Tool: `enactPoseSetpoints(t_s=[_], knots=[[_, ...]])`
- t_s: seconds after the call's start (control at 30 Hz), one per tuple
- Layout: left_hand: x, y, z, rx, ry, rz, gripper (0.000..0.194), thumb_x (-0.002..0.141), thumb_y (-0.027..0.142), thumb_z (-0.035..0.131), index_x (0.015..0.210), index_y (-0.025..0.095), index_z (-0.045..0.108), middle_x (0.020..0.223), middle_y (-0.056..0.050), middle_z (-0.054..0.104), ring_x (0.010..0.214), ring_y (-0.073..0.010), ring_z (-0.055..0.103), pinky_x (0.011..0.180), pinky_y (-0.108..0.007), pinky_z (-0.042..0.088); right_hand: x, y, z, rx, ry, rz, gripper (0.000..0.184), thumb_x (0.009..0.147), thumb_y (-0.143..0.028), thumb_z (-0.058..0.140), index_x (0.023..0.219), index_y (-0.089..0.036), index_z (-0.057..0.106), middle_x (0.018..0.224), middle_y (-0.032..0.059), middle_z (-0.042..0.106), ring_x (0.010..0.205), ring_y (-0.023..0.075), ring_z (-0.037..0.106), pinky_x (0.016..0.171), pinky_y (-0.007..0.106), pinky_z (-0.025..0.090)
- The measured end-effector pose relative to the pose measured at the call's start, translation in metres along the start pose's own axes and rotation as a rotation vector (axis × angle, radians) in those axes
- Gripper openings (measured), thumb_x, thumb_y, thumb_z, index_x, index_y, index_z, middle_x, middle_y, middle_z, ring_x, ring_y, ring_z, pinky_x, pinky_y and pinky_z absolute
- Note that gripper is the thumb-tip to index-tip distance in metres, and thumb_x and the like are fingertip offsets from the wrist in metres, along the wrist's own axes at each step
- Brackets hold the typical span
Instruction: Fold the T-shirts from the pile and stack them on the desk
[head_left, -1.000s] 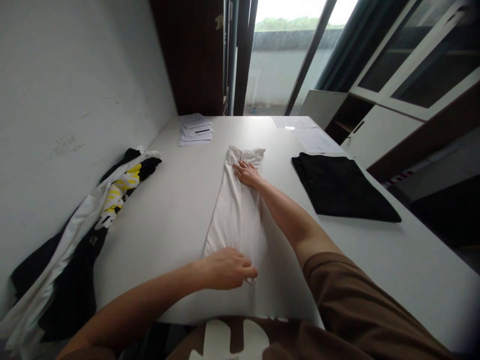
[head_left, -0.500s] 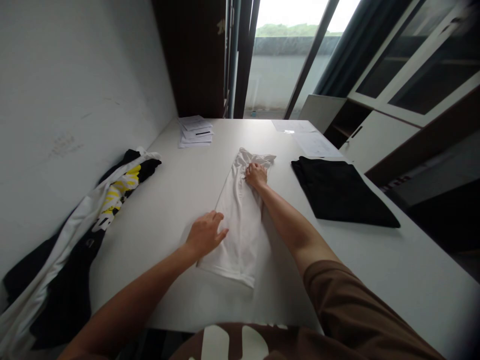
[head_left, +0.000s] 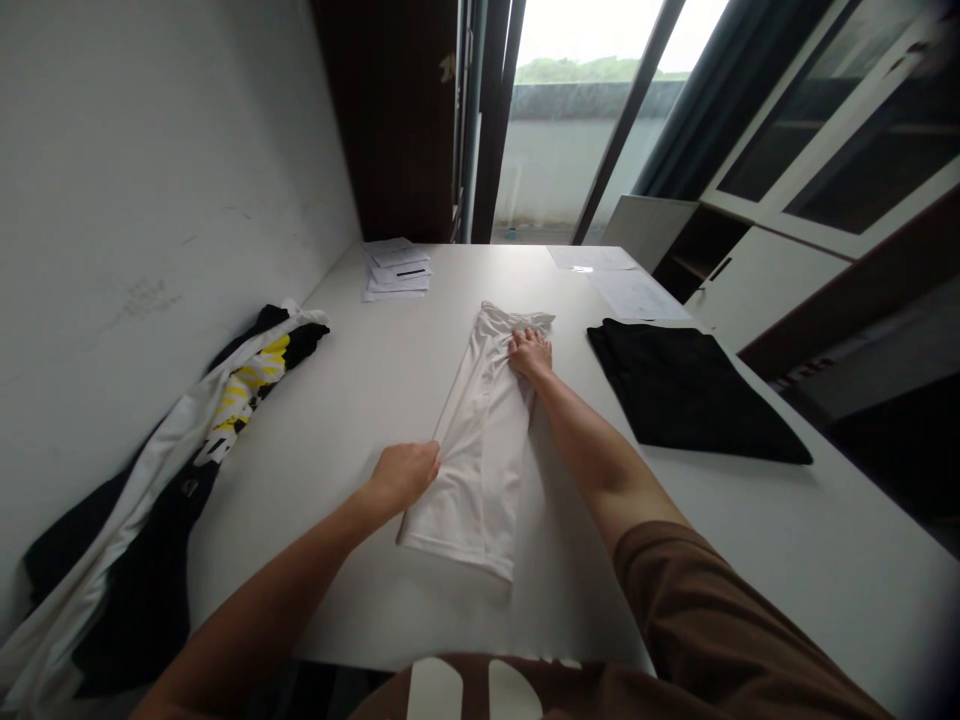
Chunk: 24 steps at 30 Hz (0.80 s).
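Note:
A pair of white shorts (head_left: 480, 470), folded lengthwise, lies on the white table (head_left: 360, 390) with its gathered waist end away from me and its hem towards me. My left hand (head_left: 407, 472) is closed at the left edge of the shorts, the fingertips pinching the cloth there. Near the gathered waist, my right hand (head_left: 531, 353) rests flat on the fabric with its fingers spread. Soft wrinkles run along the cloth between both hands.
Folded black cloth (head_left: 697, 390) lies to the right. Along the left wall is a heap of black, white and yellow clothing (head_left: 232, 400). Paper stacks (head_left: 396, 270) sit at the far left, and loose sheets (head_left: 637, 292) at the far right.
My left hand has gone from spread fingers over the cloth to a pinch on its left edge. My right hand has slid slightly right and its fingers have spread.

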<state>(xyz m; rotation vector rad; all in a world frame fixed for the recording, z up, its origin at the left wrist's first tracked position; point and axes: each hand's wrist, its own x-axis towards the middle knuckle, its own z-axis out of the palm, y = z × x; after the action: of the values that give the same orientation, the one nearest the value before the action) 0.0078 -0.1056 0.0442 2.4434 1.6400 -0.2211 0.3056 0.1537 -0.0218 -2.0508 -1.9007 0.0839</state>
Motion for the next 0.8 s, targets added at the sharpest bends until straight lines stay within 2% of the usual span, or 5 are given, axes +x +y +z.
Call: enactPoseSetpoints(t_s=[0.17,0.37,0.5,0.63,0.8], knots=[[-0.005,0.007,-0.005,-0.054,0.13,0.051,0.015,0.1,0.033,0.051,0.095,0.021,0.059,0.096,-0.009,0.071,0.09,-0.0237,0.068,0.08,-0.033,0.048,-0.011,0.008,-0.016,0.036,0.082,-0.025,0.047,0.099,-0.028,0.034,0.131,-0.019,0.067,0.137,0.0153,0.062,0.131,0.0299,0.051,0.113,0.047,0.039],[-0.006,0.012,-0.005,-0.11,0.169,0.524,0.006,0.094,0.019,0.055,0.096,0.021,0.061,0.101,-0.007,0.066,0.098,-0.0227,0.059,0.092,-0.035,0.047,-0.07,0.007,-0.029,0.049,0.063,-0.236,0.041,0.099,-0.026,0.039,0.126,-0.022,0.07,0.138,0.0096,0.063,0.132,0.0291,0.05,0.114,0.045,0.041],[0.003,-0.008,-0.004,-0.18,0.167,0.503,0.026,0.087,0.005,0.051,0.101,0.021,0.066,0.109,-0.007,0.067,0.106,-0.0227,0.058,0.1,-0.037,0.046,-0.125,0.006,-0.041,0.109,-0.055,-0.451,0.042,0.097,-0.023,0.04,0.127,-0.025,0.07,0.144,0.0048,0.061,0.136,0.026,0.049,0.118,0.045,0.039],[0.012,-0.032,-0.006,-0.363,0.161,0.468,0.048,0.074,-0.007,0.044,0.103,0.021,0.071,0.118,-0.005,0.069,0.117,-0.0202,0.058,0.109,-0.036,0.044,-0.17,0.02,-0.063,0.182,-0.209,-0.484,0.048,0.092,-0.017,0.039,0.127,-0.031,0.07,0.146,0.0003,0.059,0.141,0.0236,0.047,0.119,0.049,0.038],[0.012,-0.056,-0.011,-0.468,0.113,0.512,0.063,0.071,-0.008,0.048,0.119,0.024,0.072,0.156,-0.005,0.048,0.146,-0.0229,0.04,0.122,-0.039,0.033,-0.206,0.033,-0.094,0.182,-0.419,-0.63,0.057,0.089,-0.036,0.057,0.147,-0.034,0.056,0.165,-0.0009,0.034,0.157,0.0266,0.022,0.127,0.055,0.02]])
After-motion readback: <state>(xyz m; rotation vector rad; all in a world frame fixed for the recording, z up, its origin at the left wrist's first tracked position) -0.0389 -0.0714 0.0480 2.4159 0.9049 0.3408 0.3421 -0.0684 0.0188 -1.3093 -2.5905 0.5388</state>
